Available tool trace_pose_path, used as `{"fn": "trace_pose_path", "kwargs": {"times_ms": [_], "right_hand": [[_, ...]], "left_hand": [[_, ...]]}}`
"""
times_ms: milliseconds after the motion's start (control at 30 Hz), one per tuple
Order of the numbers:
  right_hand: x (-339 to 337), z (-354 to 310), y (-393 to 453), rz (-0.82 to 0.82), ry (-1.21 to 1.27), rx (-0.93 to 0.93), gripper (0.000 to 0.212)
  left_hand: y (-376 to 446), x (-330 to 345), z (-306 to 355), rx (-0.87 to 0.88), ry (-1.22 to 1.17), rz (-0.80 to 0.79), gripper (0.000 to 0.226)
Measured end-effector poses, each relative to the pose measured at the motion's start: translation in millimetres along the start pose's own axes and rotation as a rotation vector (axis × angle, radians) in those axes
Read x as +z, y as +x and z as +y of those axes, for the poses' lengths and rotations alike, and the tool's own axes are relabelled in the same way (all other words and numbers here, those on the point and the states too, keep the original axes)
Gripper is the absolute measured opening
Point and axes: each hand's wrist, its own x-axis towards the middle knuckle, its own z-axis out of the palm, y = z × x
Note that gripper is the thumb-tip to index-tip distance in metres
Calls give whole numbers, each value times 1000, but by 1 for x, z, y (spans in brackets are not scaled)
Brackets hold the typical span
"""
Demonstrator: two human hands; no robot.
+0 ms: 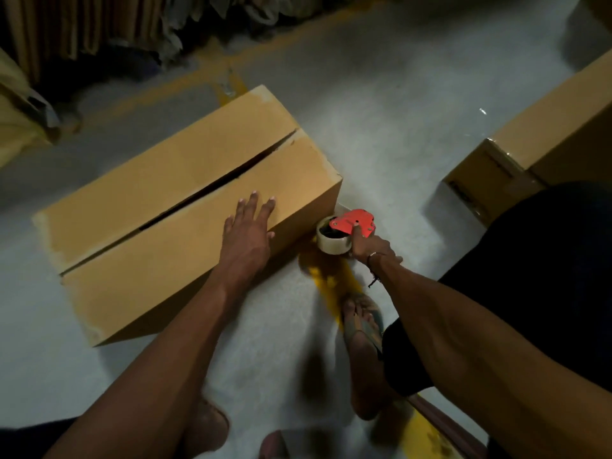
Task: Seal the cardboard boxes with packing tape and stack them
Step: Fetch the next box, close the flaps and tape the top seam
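Cardboard box point(172, 207) on floor point(397, 111), long axis lower-left to upper-right, seam untaped. Left hand point(246, 231) flat on flap, fingers straight. Right hand point(366, 245) gripping tape dispenser point(344, 231) at box's near-right end.

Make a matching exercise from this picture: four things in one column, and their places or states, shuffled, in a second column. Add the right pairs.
Things
1. box
2. tape gun
3. left hand
4. second box

Places or states
A. lies flat on a box flap
B. far right, already taped
C. held low at the box's near end
D. on the floor, top seam still open

Pairs: 1-D, 2-C, 3-A, 4-B
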Motion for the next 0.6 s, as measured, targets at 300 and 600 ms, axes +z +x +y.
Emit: {"fn": "trace_pose_path", "kwargs": {"times_ms": [300, 600], "right_hand": [[-82, -5, -77, 79, -598, -412, 81], [-145, -49, -205, -190, -539, -729, 90]], "left_hand": [[-34, -77, 11, -14, 68, -179, 63], [-140, -155, -6, -162, 52, -75, 47]]}}
